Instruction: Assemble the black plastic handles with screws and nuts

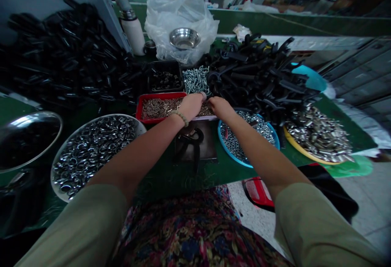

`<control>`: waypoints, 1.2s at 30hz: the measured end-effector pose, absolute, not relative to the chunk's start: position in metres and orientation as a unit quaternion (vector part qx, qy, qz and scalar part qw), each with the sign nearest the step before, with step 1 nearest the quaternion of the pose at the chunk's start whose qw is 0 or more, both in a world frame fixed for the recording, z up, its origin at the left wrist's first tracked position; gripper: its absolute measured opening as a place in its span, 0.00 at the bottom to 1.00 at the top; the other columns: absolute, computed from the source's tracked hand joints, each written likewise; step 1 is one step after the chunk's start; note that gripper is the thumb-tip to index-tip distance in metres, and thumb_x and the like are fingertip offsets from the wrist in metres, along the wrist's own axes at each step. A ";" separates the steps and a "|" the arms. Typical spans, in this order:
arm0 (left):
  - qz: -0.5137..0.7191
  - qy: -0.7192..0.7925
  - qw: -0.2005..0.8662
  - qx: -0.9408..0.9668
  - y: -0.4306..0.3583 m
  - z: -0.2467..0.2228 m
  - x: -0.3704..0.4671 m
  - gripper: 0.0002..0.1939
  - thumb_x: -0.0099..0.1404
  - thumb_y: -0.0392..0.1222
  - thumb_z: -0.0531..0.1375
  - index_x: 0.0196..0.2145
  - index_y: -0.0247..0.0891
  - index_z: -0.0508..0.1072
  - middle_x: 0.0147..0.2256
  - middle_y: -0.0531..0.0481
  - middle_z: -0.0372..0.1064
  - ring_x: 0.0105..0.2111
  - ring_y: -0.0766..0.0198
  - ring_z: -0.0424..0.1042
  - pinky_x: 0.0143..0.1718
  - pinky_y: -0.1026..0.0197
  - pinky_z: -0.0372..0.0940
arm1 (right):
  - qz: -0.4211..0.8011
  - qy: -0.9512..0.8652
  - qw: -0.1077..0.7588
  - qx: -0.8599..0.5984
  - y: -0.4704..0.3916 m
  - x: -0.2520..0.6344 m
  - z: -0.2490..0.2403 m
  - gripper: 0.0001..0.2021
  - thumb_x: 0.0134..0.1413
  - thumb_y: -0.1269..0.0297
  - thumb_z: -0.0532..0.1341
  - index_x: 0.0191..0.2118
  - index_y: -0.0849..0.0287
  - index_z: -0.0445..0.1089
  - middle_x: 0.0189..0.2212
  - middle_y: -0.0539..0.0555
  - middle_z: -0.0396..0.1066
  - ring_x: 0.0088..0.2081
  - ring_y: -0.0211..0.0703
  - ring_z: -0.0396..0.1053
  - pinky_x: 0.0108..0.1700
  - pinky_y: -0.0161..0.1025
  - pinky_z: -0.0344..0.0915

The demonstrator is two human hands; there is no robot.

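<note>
Over the rear trays my left hand [192, 105] is closed, a beaded bracelet on its wrist. Whatever its fingertips hold is hidden. Just to its right, my right hand [220, 107] has its fingers pinched together over a pale tray [207, 118] of small brass-coloured pieces; anything in the pinch is too small to make out. Beneath my left forearm lies a red tray [139, 110] of thin metal pins. Silvery screws [195, 80] are heaped behind both hands. Closer to me, a black clamp-like part with a metal fitting [196, 136] rests on a flat plate [210, 153].
Shiny metal rings fill a white basin [55, 177] at left; small nuts fill a blue basin [277, 142] at right. Metal sleeves [324, 136] lie in a yellow basin. Black parts pile up at left [67, 59] and right [259, 75]. A steel bowl [184, 38] sits behind.
</note>
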State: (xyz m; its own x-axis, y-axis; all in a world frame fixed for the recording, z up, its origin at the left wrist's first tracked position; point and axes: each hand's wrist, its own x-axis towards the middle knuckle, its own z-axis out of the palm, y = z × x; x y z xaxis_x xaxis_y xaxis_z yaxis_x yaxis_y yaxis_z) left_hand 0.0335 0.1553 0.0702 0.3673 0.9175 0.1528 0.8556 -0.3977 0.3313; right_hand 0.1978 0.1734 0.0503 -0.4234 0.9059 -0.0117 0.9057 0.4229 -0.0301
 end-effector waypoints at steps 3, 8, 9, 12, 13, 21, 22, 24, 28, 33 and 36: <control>0.253 0.503 0.207 0.800 0.115 0.071 0.011 0.10 0.67 0.39 0.53 0.40 0.36 0.72 0.38 0.49 0.74 0.39 0.63 0.72 0.44 0.62 0.63 | 0.019 -0.842 0.012 -0.538 0.171 0.201 0.051 0.15 0.63 0.70 0.50 0.50 0.65 0.69 0.45 0.62 0.71 0.46 0.47 0.68 0.47 0.39 0.60; 0.250 0.521 0.264 0.773 0.039 0.047 -0.016 0.10 0.69 0.42 0.52 0.40 0.38 0.72 0.39 0.50 0.72 0.41 0.63 0.70 0.47 0.60 0.63 | -0.027 -0.861 -0.011 -0.508 0.169 0.200 0.047 0.12 0.60 0.65 0.55 0.45 0.63 0.72 0.45 0.63 0.71 0.49 0.52 0.64 0.46 0.42 0.59; 0.238 0.532 0.247 0.774 0.031 0.042 -0.017 0.10 0.69 0.42 0.52 0.39 0.38 0.72 0.40 0.49 0.70 0.42 0.62 0.69 0.48 0.59 0.63 | -0.035 -0.859 -0.015 -0.510 0.169 0.198 0.046 0.11 0.61 0.65 0.55 0.44 0.63 0.72 0.44 0.62 0.71 0.48 0.52 0.63 0.46 0.42 0.59; 0.205 0.543 0.183 0.794 0.023 0.032 -0.012 0.12 0.70 0.43 0.51 0.38 0.36 0.72 0.40 0.46 0.67 0.42 0.60 0.67 0.49 0.57 0.62 | -0.044 -0.853 -0.011 -0.520 0.168 0.195 0.045 0.12 0.61 0.66 0.54 0.43 0.63 0.71 0.44 0.62 0.71 0.48 0.51 0.63 0.45 0.42 0.58; 0.191 0.542 0.161 0.802 0.024 0.031 -0.010 0.13 0.70 0.44 0.51 0.38 0.36 0.72 0.40 0.45 0.66 0.41 0.60 0.66 0.49 0.57 0.62 | -0.043 -0.852 -0.008 -0.521 0.168 0.194 0.044 0.11 0.60 0.66 0.54 0.43 0.62 0.71 0.45 0.62 0.71 0.47 0.51 0.63 0.45 0.42 0.58; 0.079 0.519 0.048 0.850 0.021 0.036 -0.011 0.10 0.70 0.41 0.50 0.40 0.37 0.71 0.38 0.46 0.64 0.39 0.59 0.65 0.43 0.57 0.63 | -0.002 -0.825 0.054 -0.562 0.172 0.199 0.043 0.12 0.57 0.72 0.53 0.45 0.65 0.68 0.38 0.62 0.73 0.41 0.50 0.68 0.43 0.41 0.59; 0.069 0.512 0.043 0.855 0.019 0.036 -0.011 0.10 0.70 0.40 0.50 0.41 0.37 0.70 0.39 0.47 0.64 0.39 0.60 0.65 0.42 0.58 0.63 | 0.005 -0.825 0.062 -0.562 0.173 0.200 0.043 0.12 0.56 0.72 0.53 0.45 0.65 0.68 0.38 0.62 0.73 0.41 0.50 0.68 0.43 0.41 0.60; 0.058 0.502 0.040 0.862 0.017 0.035 -0.011 0.09 0.70 0.39 0.51 0.43 0.38 0.69 0.39 0.47 0.64 0.39 0.61 0.65 0.42 0.59 0.63 | 0.015 -0.828 0.074 -0.556 0.174 0.199 0.043 0.12 0.56 0.72 0.53 0.44 0.65 0.70 0.40 0.62 0.73 0.42 0.51 0.68 0.45 0.41 0.60; 0.063 0.502 0.049 0.861 0.015 0.035 -0.011 0.10 0.70 0.38 0.50 0.44 0.38 0.69 0.40 0.46 0.64 0.39 0.60 0.65 0.41 0.58 0.63 | 0.049 -0.848 0.104 -0.517 0.166 0.198 0.043 0.13 0.58 0.72 0.53 0.44 0.64 0.72 0.42 0.60 0.74 0.46 0.48 0.68 0.50 0.41 0.61; 0.069 0.490 0.078 0.865 0.012 0.040 -0.013 0.10 0.69 0.39 0.51 0.43 0.38 0.70 0.40 0.46 0.65 0.41 0.59 0.65 0.46 0.56 0.63 | 0.100 -0.848 0.149 -0.498 0.154 0.198 0.043 0.12 0.58 0.73 0.54 0.41 0.62 0.75 0.42 0.60 0.74 0.47 0.47 0.69 0.51 0.43 0.62; 0.090 0.480 0.094 0.867 0.007 0.040 -0.018 0.11 0.69 0.40 0.51 0.45 0.38 0.70 0.42 0.45 0.65 0.44 0.57 0.65 0.49 0.54 0.63 | 0.154 -0.826 0.182 -0.512 0.144 0.196 0.047 0.10 0.56 0.73 0.56 0.40 0.61 0.74 0.39 0.57 0.75 0.44 0.44 0.70 0.49 0.42 0.64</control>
State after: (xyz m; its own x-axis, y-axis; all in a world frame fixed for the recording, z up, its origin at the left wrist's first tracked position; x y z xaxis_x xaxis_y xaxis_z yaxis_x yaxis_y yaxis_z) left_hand -0.0177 0.0074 0.0400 0.5222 0.8503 0.0657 0.8166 -0.5207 0.2492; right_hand 0.1957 0.1440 0.0472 -0.4104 0.9007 0.1427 0.7888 0.4292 -0.4400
